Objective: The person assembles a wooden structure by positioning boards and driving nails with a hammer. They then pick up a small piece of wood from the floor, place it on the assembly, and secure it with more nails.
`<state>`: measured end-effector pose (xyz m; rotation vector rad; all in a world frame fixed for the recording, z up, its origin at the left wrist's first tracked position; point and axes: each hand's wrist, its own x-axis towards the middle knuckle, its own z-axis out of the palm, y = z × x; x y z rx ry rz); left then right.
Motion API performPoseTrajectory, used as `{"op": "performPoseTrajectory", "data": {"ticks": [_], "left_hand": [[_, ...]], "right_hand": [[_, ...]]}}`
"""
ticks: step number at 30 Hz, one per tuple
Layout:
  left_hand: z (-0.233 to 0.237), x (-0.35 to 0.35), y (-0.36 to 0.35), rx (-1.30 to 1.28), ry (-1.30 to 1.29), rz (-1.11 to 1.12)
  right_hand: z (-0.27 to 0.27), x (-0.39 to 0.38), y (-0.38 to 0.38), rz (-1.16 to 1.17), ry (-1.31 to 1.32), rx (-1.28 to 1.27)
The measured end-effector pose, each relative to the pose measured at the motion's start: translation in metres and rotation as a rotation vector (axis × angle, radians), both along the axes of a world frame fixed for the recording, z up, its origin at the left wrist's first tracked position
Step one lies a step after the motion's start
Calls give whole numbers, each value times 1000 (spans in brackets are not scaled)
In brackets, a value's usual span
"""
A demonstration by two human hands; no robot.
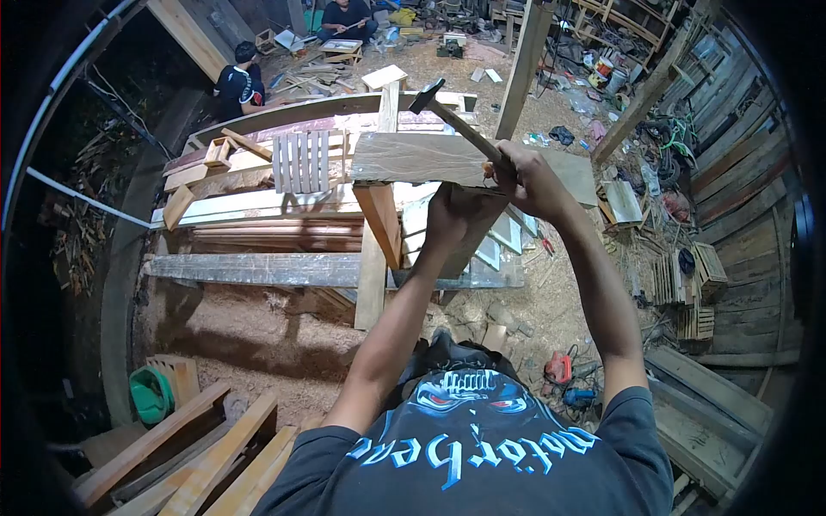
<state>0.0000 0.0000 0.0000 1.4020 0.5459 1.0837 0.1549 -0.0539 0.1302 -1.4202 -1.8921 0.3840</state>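
Note:
My right hand (535,182) is closed around the handle of a hammer (463,127), whose head points up and to the left. Below the hammer a wide wooden board (413,159) lies crosswise, its grain showing, and my right fingers are right at its right end. My left hand (449,222) is wrapped round a wooden piece (473,239) under that board's front edge; the fingers' far side is hidden. To the left, an orange-brown wooden post (381,225) stands beneath the board's left part.
A long timber bench (258,268) carries planks and a slatted panel (301,162). Two people sit further back, one (241,82) at left. A wooden post (525,69) rises beyond the board. A red power tool (559,368) lies on the ground at right, planks (215,456) at lower left.

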Motion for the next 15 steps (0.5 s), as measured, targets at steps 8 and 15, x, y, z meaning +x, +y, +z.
{"op": "performPoseTrajectory", "data": {"ticks": [8, 15], "left_hand": [[-2, -7, -7, -18, 32, -19], [5, -5, -5, -99, 48, -9]], "right_hand": [[-11, 2, -1, 34, -41, 67], [-8, 8, 4, 14, -83, -15]]}}
